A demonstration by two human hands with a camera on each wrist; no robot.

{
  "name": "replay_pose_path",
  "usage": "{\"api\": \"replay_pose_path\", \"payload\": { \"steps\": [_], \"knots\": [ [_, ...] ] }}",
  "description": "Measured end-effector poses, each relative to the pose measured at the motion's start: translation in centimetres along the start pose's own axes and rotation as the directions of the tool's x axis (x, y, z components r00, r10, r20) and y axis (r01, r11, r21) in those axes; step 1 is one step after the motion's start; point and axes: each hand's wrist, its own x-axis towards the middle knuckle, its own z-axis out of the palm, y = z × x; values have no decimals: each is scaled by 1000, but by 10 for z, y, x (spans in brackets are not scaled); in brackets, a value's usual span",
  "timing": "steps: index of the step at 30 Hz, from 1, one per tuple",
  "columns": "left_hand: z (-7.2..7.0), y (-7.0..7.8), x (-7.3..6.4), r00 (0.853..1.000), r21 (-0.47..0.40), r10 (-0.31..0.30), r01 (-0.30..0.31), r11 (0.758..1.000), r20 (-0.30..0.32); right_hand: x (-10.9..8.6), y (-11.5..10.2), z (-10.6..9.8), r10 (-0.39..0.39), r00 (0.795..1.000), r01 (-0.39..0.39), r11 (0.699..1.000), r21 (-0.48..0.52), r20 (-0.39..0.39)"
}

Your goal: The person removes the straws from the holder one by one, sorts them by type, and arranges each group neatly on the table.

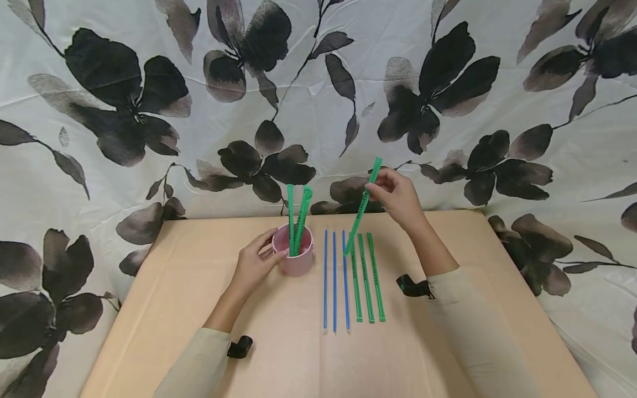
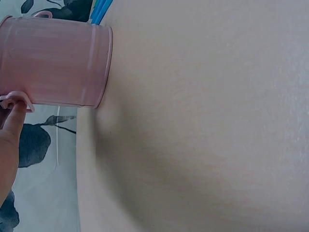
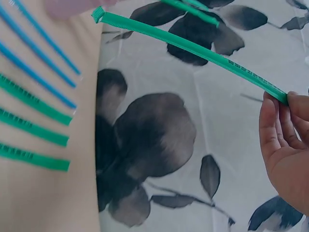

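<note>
My right hand [image 1: 398, 196] pinches the upper end of a slim green wrapped straw [image 1: 362, 209], printed with dark marks, and holds it aslant above the table. In the right wrist view, its crimped far end points away from the hand. A pink cup [image 1: 297, 265] with small side handles stands upright at the left, with green wrapped straws [image 1: 301, 221] leaning in it. My left hand [image 1: 256, 262] holds the cup from its left side; the left wrist view shows a finger [image 2: 17, 118] at one handle. Three blue sticks [image 1: 335, 282] and three green wrapped straws [image 1: 365, 279] lie side by side between the hands.
The light wooden table [image 1: 164, 331] ends just behind the cup. A white cloth with dark flowers [image 1: 323, 110] hangs behind it and shows at both sides. Black wrist devices [image 1: 240, 347] sit at both sleeves.
</note>
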Motion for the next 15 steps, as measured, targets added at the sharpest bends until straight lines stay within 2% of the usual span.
{"api": "replay_pose_path", "payload": {
  "steps": [9, 15],
  "knots": [
    [-1, -2, 0, 1000, -23, -6, 6, 1000, -4, -10, 29, -17, 137, 990, -136, 990, -45, 20],
    [0, -5, 1, 1000, -27, -9, 9, 1000, -2, -20, 54, -27, 199, 979, -196, 978, -70, 37]
  ]
}}
